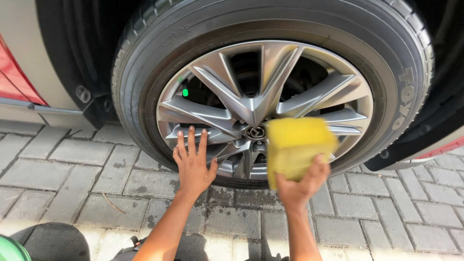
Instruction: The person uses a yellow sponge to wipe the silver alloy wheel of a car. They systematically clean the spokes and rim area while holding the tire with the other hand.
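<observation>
A car wheel fills the upper view, with a black tyre (145, 43) around a silver spoked alloy rim (251, 108). My left hand (193, 166) lies flat with fingers spread against the lower left of the rim and tyre. My right hand (302, 186) grips a thick yellow sponge (295, 145) from below and holds it against the lower right spokes, just right of the hub cap (256, 132). The sponge looks slightly blurred.
Grey paving blocks (72, 164) cover the ground, damp and dark under the wheel. The car's grey and red body (19, 82) stands at the left, and more bodywork (435, 140) at the right. A green rounded object (10, 250) shows at the bottom left corner.
</observation>
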